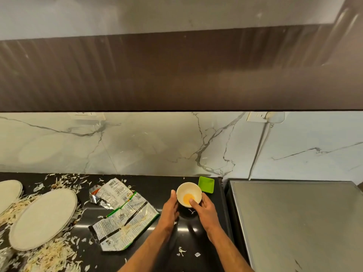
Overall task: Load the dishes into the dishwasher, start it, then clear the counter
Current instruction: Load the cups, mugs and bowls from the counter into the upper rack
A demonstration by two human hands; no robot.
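Dishes from the task are seen on a black counter [188, 228], viewed from above by a head-worn camera. Nearest the person is a small white bowl [189, 193], upright, with a shallow pool of yellow-orange liquid or sauce at its bottom. It is held between both hands. The left hand [170, 208] is laid against the bowl's left wall with fingers straight and pointing away from the body. The right hand [204, 210] is curled around the right side, its thumb hooked over the near rim and dipping inside, so the bowl is gripped from the right and steadied from the left. The bowl lies directly ahead of both hands, about equally near each; being round, it has no long axis.

Just behind and to the right of the bowl, a small green square dish [206, 184] is seen, apparently empty (its floor is only partly visible). Far left, two oval cream plates [44, 217] lie flat, surrounded by shredded cabbage-like scraps [53, 254]. Between plates and bowl, torn foil snack wrappers [123, 218] are spread open.

To the right, a flat steel-grey appliance top [298, 222] is seen, possibly the dishwasher. A level lift is judged necessary, since the liquid could spill if the bowl is tilted.
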